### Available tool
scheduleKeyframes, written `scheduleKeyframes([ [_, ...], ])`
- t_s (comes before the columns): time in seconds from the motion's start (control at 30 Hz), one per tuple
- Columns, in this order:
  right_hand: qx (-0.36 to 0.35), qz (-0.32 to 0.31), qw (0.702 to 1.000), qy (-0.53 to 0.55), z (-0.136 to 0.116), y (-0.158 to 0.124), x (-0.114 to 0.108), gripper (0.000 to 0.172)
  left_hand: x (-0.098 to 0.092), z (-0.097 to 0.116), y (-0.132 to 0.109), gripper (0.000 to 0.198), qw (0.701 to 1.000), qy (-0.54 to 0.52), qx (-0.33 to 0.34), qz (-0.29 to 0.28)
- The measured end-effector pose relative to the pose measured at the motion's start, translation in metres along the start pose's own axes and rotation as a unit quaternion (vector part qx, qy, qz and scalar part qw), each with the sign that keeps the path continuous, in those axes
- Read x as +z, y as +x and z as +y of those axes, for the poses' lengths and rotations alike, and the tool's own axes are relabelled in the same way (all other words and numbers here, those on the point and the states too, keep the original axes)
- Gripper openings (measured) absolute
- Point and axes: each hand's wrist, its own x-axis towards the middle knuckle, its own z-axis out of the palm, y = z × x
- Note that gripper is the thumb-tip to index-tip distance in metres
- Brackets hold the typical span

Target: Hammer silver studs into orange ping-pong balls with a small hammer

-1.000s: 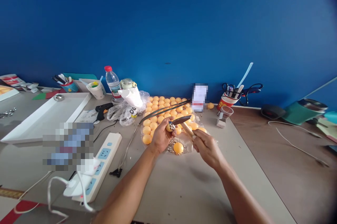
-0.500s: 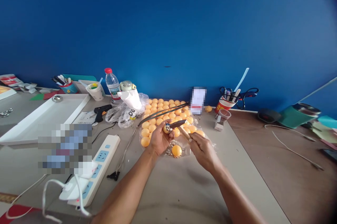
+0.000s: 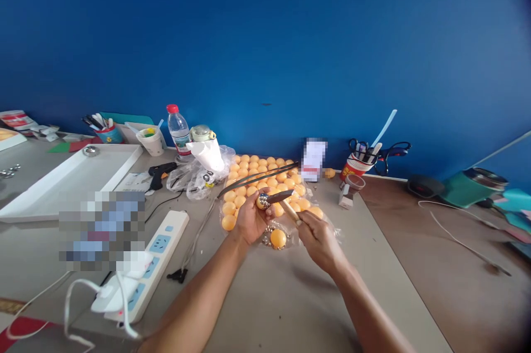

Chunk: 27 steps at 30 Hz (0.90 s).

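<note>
Little changed and so apparently at the same step, the person's left hand (image 3: 251, 222) cradles a beaded ball (image 3: 261, 201) above the orange balls (image 3: 229, 208) while the right hand (image 3: 318, 238) holds a hammer (image 3: 281, 196) to its beads.

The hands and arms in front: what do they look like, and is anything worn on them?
They are a person's own. The left hand and right hand wear no gloves. No sleeve shows on the left forearm or right forearm, and no watch or bracelet is visible. Rings are too small to judge.
</note>
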Motion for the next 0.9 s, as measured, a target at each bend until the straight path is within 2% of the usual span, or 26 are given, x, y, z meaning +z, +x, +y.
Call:
scheduleKeyframes([
  [0.17, -0.008, -0.007, 1.0, 0.019, 0.0001, -0.0005, 0.0002, 0.026, 0.0023, 0.0006, -0.0032, 0.025, 1.0, 0.005, -0.007, 0.011],
  [0.5, -0.053, 0.031, 0.998, 0.002, -0.0032, -0.0033, 0.0015, 0.025, 0.0007, 0.0002, -0.003, 0.024, 1.0, 0.014, 0.011, -0.014],
  [0.67, -0.048, 0.015, 0.999, -0.019, -0.0032, -0.0047, 0.0043, 0.024, 0.0047, -0.0017, -0.0026, 0.025, 0.999, 0.034, 0.007, 0.02],
  [0.8, -0.044, 0.036, 0.998, -0.013, -0.0038, -0.0046, 0.005, 0.025, 0.0063, -0.0042, -0.0019, 0.03, 0.997, 0.05, 0.035, 0.042],
  [0.9, -0.039, 0.021, 0.999, -0.029, -0.004, -0.0045, 0.007, 0.024, 0.006, -0.0062, -0.0018, 0.035, 0.994, 0.07, 0.065, 0.053],
])
